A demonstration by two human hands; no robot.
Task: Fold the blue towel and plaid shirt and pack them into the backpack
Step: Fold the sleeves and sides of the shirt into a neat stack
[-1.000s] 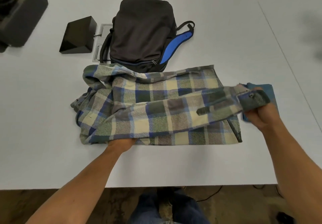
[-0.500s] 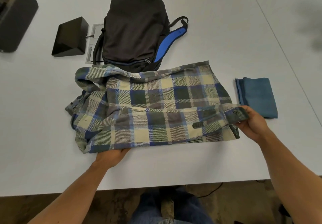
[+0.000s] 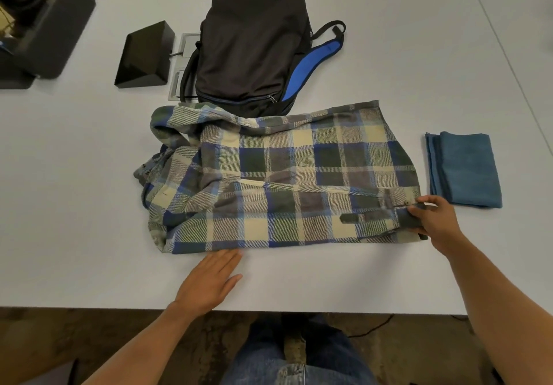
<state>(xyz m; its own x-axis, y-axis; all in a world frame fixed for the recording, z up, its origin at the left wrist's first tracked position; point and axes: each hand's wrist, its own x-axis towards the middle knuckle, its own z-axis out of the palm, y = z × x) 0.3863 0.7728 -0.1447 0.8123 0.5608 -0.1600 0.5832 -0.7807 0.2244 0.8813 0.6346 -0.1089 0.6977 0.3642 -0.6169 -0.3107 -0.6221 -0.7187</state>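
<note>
Your right hand [image 3: 435, 220] pinched the sleeve cuff at the right end of the plaid shirt [image 3: 287, 181], which lay long from left to right before the backpack [image 3: 254, 46]. Your left hand [image 3: 209, 283] lay flat and spread just below its near edge. The blue towel [image 3: 465, 169] sat folded, nearer your right hand

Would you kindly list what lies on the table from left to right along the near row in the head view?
left hand → plaid shirt → right hand on the shirt's cuff → folded blue towel.
</note>
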